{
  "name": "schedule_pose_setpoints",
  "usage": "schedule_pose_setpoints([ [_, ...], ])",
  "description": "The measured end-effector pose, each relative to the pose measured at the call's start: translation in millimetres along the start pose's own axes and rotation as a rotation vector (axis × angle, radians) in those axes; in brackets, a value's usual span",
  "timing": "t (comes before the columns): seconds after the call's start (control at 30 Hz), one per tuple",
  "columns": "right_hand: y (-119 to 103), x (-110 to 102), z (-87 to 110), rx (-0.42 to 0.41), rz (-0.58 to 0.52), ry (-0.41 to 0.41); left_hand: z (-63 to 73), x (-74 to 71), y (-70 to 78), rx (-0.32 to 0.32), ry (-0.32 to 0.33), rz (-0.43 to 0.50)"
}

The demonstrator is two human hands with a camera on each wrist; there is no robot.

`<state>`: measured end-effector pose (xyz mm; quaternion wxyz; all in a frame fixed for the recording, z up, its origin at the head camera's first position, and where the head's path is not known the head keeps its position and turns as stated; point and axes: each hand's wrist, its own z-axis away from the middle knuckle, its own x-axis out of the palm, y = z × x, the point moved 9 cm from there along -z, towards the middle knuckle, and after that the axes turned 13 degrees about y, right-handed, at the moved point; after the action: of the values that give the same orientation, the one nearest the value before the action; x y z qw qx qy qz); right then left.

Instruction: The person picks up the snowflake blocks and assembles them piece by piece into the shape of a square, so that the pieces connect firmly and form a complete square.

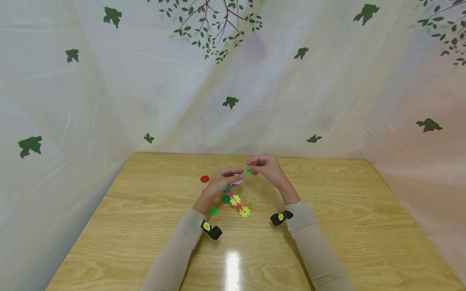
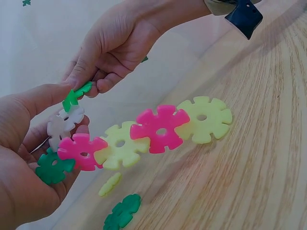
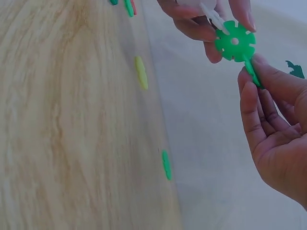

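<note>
My left hand (image 1: 217, 182) holds a chain of notched plastic discs slotted into each other. In the left wrist view a dark green disc (image 2: 53, 173) and a pink disc (image 2: 76, 143) lie against its fingers. Beyond them the chain runs on through a yellow disc (image 2: 120, 157), another pink disc (image 2: 154, 120) and an end yellow disc (image 2: 218, 117). White discs (image 2: 57, 125) sit between the left fingers and thumb. My right hand (image 1: 269, 167) pinches a light green disc (image 3: 252, 74), seen edge-on, which meets a second light green disc (image 3: 240, 51) beside the white piece.
Loose discs lie on the wooden table (image 1: 327, 234) near my left arm: a red one (image 1: 204, 178), a green one (image 1: 213, 211) and a partly hidden pink one (image 1: 203, 191). A pale curtain (image 1: 174, 121) with leaf prints surrounds the table's back and sides.
</note>
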<state>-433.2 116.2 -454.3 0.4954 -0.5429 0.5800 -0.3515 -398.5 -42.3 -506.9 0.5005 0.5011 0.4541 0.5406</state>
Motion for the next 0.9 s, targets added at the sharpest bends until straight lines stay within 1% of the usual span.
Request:
schedule_pose_setpoints([
  [0.23, -2.5, 2.8, 0.7, -0.024, -0.026, 0.017, 0.4, -1.8, 2.0, 0.01, 0.02, 0.0],
  [0.63, 1.7, 2.3, 1.6, 0.039, -0.04, 0.03, 1.5, -2.1, 5.0, 0.033, 0.023, -0.025],
  [0.9, 2.9, 2.6, 2.0, 0.087, -0.041, 0.004, 2.5, -0.6, 3.9, 0.025, 0.021, -0.043],
])
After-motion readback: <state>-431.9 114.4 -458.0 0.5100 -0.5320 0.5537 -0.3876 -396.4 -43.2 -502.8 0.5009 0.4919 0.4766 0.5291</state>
